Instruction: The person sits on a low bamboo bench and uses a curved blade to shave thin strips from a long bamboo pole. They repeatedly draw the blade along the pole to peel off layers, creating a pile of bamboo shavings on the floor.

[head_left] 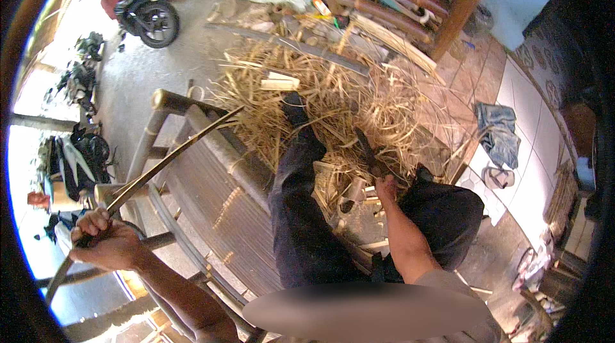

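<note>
Your left hand [102,240], at eight o'clock, grips a long bamboo strip [173,154]; your right hand [385,188] holds a dark knife [366,149] over straw shavings [333,96] at twelve.

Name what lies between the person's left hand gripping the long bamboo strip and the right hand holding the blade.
In the head view, the dark-trousered left leg stretches between the left hand and right hand, over the slatted bamboo bench.

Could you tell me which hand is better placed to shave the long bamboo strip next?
Probably the right. The right hand already grips the dark blade over the shavings pile, while the left hand is closed around the bamboo strip, holding it out to the side.
</note>
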The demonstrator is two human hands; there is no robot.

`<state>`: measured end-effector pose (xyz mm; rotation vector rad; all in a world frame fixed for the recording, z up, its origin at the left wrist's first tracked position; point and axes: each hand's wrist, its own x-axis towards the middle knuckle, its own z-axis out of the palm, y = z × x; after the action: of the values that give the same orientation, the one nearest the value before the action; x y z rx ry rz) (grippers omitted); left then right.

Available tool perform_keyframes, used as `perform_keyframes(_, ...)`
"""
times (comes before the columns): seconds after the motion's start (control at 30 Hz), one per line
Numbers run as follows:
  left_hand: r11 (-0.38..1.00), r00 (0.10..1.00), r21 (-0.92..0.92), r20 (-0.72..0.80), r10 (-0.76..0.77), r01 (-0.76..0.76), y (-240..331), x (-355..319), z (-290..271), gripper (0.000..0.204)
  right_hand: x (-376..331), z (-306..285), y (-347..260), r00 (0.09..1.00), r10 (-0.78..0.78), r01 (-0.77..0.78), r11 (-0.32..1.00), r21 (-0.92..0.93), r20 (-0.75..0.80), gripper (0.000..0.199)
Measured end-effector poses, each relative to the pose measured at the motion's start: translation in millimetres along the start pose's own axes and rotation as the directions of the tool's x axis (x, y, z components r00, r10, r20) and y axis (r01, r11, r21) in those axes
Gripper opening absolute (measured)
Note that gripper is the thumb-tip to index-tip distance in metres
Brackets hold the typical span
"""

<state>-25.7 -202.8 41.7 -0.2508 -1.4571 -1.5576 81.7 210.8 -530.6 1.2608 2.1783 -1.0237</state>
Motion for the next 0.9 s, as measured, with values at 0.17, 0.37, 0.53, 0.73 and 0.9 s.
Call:
perform_keyframes(0.17,0.993,0.994,0.038,-0.020,-0.111,0.111,-53.6,-8.5,9.5,0.049,23.7,9.9,0.5,0.991,-0.088,0.065,0.974,-0.217,-0.098,0.061)
perform_keyframes(0.37,0.995,0.989,-0.034,-0.113,-0.101,0.097,-93.3,-17.4,51.9,0.038,81.2,25.6,6.3,0.984,-0.133,0.168,0.920,-0.353,0.121,0.058)
perform_keyframes(0.53,0.985,0.958,-0.111,-0.240,-0.156,0.132,-92.5,-17.9,77.1,0.034,77.7,8.8,-5.6,0.976,-0.125,0.182,0.916,-0.356,0.178,0.051)
perform_keyframes(0.73,0.974,0.937,-0.068,-0.265,-0.228,0.218,-76.1,-17.8,69.5,0.035,14.1,-24.3,-21.5,0.940,-0.290,0.311,0.945,-0.104,0.180,0.045)
perform_keyframes(0.9,0.964,0.902,-0.086,-0.340,-0.266,0.251,-48.8,-12.1,49.2,0.026,-13.6,-78.8,-28.5,0.953,-0.303,0.295,0.936,-0.192,-0.017,0.052)
